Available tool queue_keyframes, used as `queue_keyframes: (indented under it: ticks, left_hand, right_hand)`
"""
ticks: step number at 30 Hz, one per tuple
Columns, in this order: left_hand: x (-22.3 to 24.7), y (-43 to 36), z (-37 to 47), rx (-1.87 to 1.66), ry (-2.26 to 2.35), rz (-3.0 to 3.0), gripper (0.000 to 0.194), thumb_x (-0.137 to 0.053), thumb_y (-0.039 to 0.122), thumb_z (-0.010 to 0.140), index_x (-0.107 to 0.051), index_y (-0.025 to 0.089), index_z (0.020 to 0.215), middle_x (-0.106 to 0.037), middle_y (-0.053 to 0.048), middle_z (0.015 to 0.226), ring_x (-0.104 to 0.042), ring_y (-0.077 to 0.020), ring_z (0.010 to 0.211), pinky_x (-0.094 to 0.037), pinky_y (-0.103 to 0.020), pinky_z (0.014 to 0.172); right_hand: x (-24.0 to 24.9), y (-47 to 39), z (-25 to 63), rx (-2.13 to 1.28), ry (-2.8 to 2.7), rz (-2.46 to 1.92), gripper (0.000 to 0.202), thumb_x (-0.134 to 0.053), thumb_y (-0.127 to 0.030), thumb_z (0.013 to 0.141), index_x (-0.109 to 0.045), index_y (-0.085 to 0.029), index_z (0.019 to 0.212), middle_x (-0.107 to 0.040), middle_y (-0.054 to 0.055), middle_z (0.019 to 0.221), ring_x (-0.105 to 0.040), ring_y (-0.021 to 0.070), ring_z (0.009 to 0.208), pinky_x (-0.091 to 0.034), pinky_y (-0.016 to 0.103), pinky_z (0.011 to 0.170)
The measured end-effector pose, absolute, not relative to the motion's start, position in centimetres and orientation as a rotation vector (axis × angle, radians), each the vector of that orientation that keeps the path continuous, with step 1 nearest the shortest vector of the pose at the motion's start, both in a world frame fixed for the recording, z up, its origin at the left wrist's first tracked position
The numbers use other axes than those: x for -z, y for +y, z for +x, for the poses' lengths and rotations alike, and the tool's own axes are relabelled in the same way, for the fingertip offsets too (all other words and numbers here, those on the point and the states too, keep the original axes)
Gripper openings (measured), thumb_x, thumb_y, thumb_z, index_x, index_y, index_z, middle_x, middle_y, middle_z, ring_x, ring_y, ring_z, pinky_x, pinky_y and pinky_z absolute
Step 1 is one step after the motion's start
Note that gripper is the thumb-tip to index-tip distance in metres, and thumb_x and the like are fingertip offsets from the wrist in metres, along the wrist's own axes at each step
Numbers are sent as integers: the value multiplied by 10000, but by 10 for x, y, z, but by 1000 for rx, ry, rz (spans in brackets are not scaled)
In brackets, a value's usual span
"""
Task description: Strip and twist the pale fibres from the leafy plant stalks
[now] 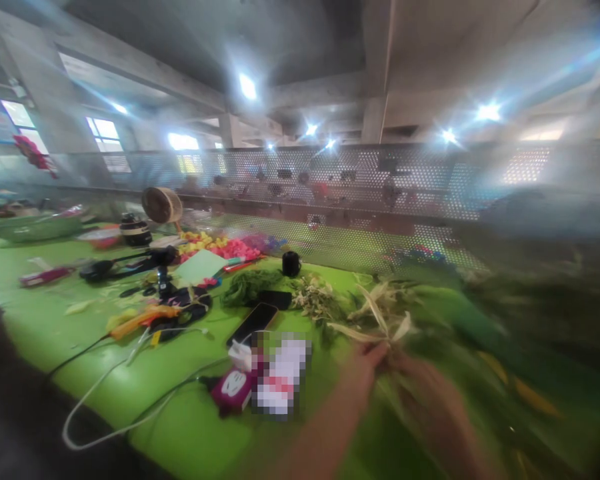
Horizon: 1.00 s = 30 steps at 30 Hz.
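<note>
A pale cream artificial flower (380, 319) with long, narrow petals spreads out at the lower right of the head view. My left hand (373, 360) pinches it at the base of the petals. Close beside it, my right hand (423, 380) is closed around the lower part of the flower, blurred by motion, and its fingertips are partly hidden. Just beyond my hands lies a heap of similar pale flowers (317, 299). Blurred green foliage (450, 320) is to the right of my hands.
On the green table (180, 393) lie a phone (253, 323), a purple box (235, 390), white cable (87, 393) and an orange glue gun (143, 320). Pink and yellow pieces (230, 248), a small fan (161, 205) and a black cup (291, 264) are further back. A perforated screen (300, 173) stands behind.
</note>
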<state>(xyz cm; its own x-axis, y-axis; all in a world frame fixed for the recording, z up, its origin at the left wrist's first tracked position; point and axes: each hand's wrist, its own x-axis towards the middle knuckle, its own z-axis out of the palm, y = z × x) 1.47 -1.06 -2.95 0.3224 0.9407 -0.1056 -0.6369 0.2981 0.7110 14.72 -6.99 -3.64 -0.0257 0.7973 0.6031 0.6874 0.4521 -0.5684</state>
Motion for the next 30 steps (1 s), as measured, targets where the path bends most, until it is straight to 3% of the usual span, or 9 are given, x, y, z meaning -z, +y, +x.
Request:
queue_keyframes:
  ticks: [6, 12, 22, 30]
  left_hand:
    - [27, -13, 13, -1095, 559, 713, 383, -815, 315, 580, -706, 144, 905, -715, -100, 929, -640, -221, 881, -457, -364, 897]
    - [32, -10, 15, -1062, 580, 886, 333, -775, 323, 600, -672, 153, 866, -703, -75, 840, -626, -223, 806, -454, -387, 859]
    - [35, -8, 13, -1023, 703, 1084, 282, -717, 326, 644, -688, 152, 865, -688, -77, 853, -597, -238, 856, -433, -376, 861]
    - [28, -15, 17, -970, 531, 1148, 313, -716, 364, 681, -693, 119, 874, -667, -77, 802, -584, -190, 761, -457, -361, 809]
  right_hand:
    - [21, -75, 150, -198, -1605, -1271, 182, -597, -316, 804, -733, -310, 925, -719, 48, 980, -648, 252, 945, -511, 399, 866]
    - [1, -81, 143, -358, -1436, -1378, 246, -604, -466, 779, -739, -262, 812, -747, 44, 922, -673, 245, 876, -524, 345, 808]
    - [16, -77, 149, -226, -1775, -1246, 147, -618, -344, 816, -736, -298, 890, -742, 33, 989, -665, 238, 929, -505, 354, 844]
    - [4, -78, 155, -132, -1514, -1386, 200, -626, -414, 783, -714, -235, 763, -726, 45, 879, -667, 210, 794, -507, 290, 743]
